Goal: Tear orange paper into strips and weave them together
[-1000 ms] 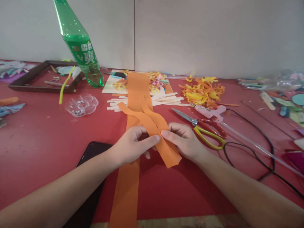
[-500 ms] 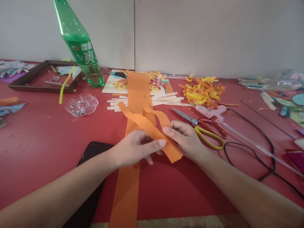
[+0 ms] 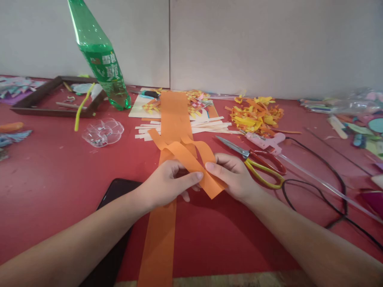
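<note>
Two curled orange paper strips [image 3: 187,157] cross near their lower ends, between my hands. My left hand [image 3: 172,181] pinches the front strip, thumb on top and fingers beneath. From the right, my right hand [image 3: 231,173] holds the other strip between thumb and fingers, close to the crossing. Under them a long, wide orange paper band [image 3: 161,239] runs from the table's front edge toward the back. Open scissors [image 3: 248,153] with one red and one yellow handle lie right of my right hand.
A black phone [image 3: 119,195] lies under my left forearm. Behind are a green bottle [image 3: 104,63], a dark frame [image 3: 48,111], a clear dish [image 3: 103,132], white strips [image 3: 209,126] and orange-yellow scraps [image 3: 257,115]. A pink glue gun [image 3: 266,141] with its black cable sits at right.
The crossed strip ends have shifted slightly up and left, and the front strip arches more. My left hand has moved slightly up and left with its strip.
</note>
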Available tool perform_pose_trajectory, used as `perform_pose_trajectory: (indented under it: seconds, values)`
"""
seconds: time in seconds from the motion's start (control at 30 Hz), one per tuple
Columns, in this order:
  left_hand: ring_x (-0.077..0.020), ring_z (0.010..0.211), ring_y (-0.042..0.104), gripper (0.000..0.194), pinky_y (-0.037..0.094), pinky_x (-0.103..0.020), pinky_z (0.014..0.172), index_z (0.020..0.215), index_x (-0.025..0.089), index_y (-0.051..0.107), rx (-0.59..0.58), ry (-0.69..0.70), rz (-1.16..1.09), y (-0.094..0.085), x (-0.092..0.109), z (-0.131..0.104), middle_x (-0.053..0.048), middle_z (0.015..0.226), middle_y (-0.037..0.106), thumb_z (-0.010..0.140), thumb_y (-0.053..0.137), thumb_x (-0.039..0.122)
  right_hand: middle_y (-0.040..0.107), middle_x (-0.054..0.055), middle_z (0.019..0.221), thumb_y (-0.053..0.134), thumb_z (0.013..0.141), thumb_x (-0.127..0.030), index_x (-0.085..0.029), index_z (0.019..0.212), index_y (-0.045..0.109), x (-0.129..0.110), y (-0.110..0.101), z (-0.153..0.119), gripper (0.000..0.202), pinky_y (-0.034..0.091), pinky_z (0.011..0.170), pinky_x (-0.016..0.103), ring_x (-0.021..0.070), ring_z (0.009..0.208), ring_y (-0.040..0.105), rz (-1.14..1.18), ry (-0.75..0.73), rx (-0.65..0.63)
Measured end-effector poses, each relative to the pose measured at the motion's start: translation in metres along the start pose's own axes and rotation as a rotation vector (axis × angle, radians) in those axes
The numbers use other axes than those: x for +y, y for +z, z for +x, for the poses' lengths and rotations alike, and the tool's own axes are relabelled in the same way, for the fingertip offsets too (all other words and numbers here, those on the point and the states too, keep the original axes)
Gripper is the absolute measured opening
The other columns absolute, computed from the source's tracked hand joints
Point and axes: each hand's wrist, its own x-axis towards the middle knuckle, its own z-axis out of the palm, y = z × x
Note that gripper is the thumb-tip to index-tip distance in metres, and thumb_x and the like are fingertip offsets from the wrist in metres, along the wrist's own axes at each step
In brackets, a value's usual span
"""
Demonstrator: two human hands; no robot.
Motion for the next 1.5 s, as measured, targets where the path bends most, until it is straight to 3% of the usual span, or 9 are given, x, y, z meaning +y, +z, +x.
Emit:
perform_pose_trajectory:
  seconds: [0.13, 0.27, 0.4, 0.5, 0.67, 0.97, 1.3, 1.5]
  values:
    - [-0.0159, 0.075, 0.064, 0.032, 0.053, -0.020, 0.052, 0.095, 0.013, 0.068, 0.013, -0.027, 0.020, -0.0009, -0.0010, -0.0011, -0.008, 0.086, 0.069, 0.087, 0.060, 0.043, 0.070, 0.001, 0.069, 0.068, 0.085, -0.035, -0.018, 0.072, 0.063, 0.0005, 0.0002, 0.0003, 0.022, 0.050, 0.054, 0.025, 0.0132, 0.058, 0.065, 0.002, -0.008, 0.006]
    - [-0.0165, 0.074, 0.065, 0.035, 0.055, -0.022, 0.055, 0.092, 0.015, 0.069, -0.063, -0.038, 0.064, -0.0010, -0.0010, -0.0030, -0.007, 0.085, 0.070, 0.085, 0.061, 0.048, 0.069, 0.000, 0.066, 0.067, 0.086, -0.037, -0.020, 0.075, 0.061, 0.0016, 0.0008, -0.0003, 0.021, 0.052, 0.051, 0.029, 0.0168, 0.054, 0.066, 0.043, 0.011, -0.033]
    - [-0.0128, 0.067, 0.063, 0.027, 0.054, -0.020, 0.053, 0.086, 0.013, 0.069, -0.029, -0.034, 0.073, 0.0002, 0.0007, -0.0030, -0.006, 0.080, 0.069, 0.086, 0.062, 0.040, 0.065, 0.000, 0.063, 0.066, 0.086, -0.042, -0.019, 0.073, 0.061, 0.0045, -0.0010, 0.0001, 0.027, 0.045, 0.048, 0.026, 0.0131, 0.051, 0.059, 0.025, -0.005, -0.033]
    - [-0.0135, 0.073, 0.063, 0.023, 0.053, -0.017, 0.051, 0.092, 0.013, 0.070, -0.009, 0.006, 0.015, 0.0009, 0.0026, -0.0022, -0.006, 0.083, 0.069, 0.087, 0.060, 0.033, 0.057, -0.003, 0.058, 0.067, 0.085, -0.041, -0.017, 0.067, 0.060, 0.0055, -0.0025, 0.0009, 0.031, 0.036, 0.044, 0.022, 0.0078, 0.047, 0.048, -0.026, -0.033, -0.022]
    - [-0.0133, 0.074, 0.063, 0.021, 0.052, -0.016, 0.049, 0.095, 0.013, 0.071, 0.006, 0.029, -0.042, 0.0012, 0.0028, -0.0015, -0.006, 0.085, 0.070, 0.087, 0.061, 0.031, 0.051, -0.005, 0.055, 0.067, 0.086, -0.038, -0.018, 0.066, 0.055, 0.0051, -0.0024, 0.0010, 0.031, 0.032, 0.045, 0.022, 0.0067, 0.046, 0.044, -0.073, -0.060, -0.003]
    - [-0.0122, 0.071, 0.063, 0.018, 0.051, -0.015, 0.048, 0.092, 0.015, 0.072, 0.028, 0.027, -0.097, 0.0017, 0.0033, -0.0013, -0.003, 0.078, 0.068, 0.085, 0.064, 0.030, 0.051, -0.005, 0.056, 0.065, 0.089, -0.037, -0.018, 0.067, 0.054, 0.0067, -0.0035, 0.0015, 0.031, 0.033, 0.046, 0.023, 0.0067, 0.047, 0.044, -0.080, -0.083, 0.007]
    - [-0.0131, 0.072, 0.063, 0.027, 0.051, -0.017, 0.049, 0.098, 0.015, 0.070, 0.065, 0.002, -0.028, -0.0003, 0.0019, -0.0020, -0.007, 0.088, 0.072, 0.087, 0.062, 0.038, 0.052, -0.004, 0.057, 0.066, 0.087, -0.040, -0.018, 0.065, 0.053, 0.0082, -0.0030, 0.0027, 0.033, 0.036, 0.046, 0.022, 0.0075, 0.049, 0.046, -0.041, -0.063, 0.044]
    - [-0.0125, 0.063, 0.063, 0.032, 0.051, -0.019, 0.050, 0.086, 0.013, 0.070, -0.028, -0.027, 0.070, 0.0009, 0.0041, -0.0033, -0.007, 0.082, 0.072, 0.085, 0.063, 0.044, 0.054, -0.003, 0.057, 0.066, 0.086, -0.043, -0.018, 0.065, 0.054, 0.0052, -0.0024, 0.0012, 0.035, 0.036, 0.046, 0.023, 0.0084, 0.048, 0.048, -0.103, -0.041, 0.048]
